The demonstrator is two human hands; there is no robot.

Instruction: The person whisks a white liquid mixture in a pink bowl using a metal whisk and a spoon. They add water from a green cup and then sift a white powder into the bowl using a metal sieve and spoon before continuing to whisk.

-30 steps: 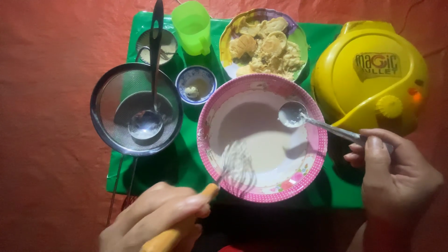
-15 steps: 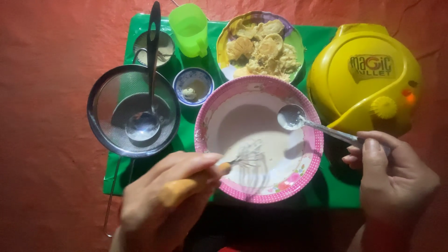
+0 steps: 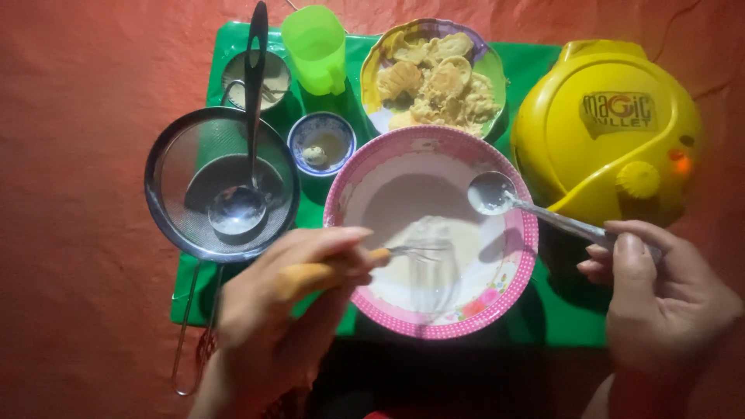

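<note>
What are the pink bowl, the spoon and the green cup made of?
The pink bowl looks like glossy plastic or melamine: printed dotted rim, a flower, soft shine. The spoon in the right hand looks like polished metal, silvery and mirror-bright. The green cup looks like plastic: light glows through its walls.

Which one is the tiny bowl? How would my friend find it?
Start at the green tray and find the big pink-rimmed bowl of pale batter in its middle. Just off its upper left edge, between that bowl and the round wire sieve, sits the tiny bowl. It is the smallest dish, blue and white patterned, with a little pale lump inside.
</note>
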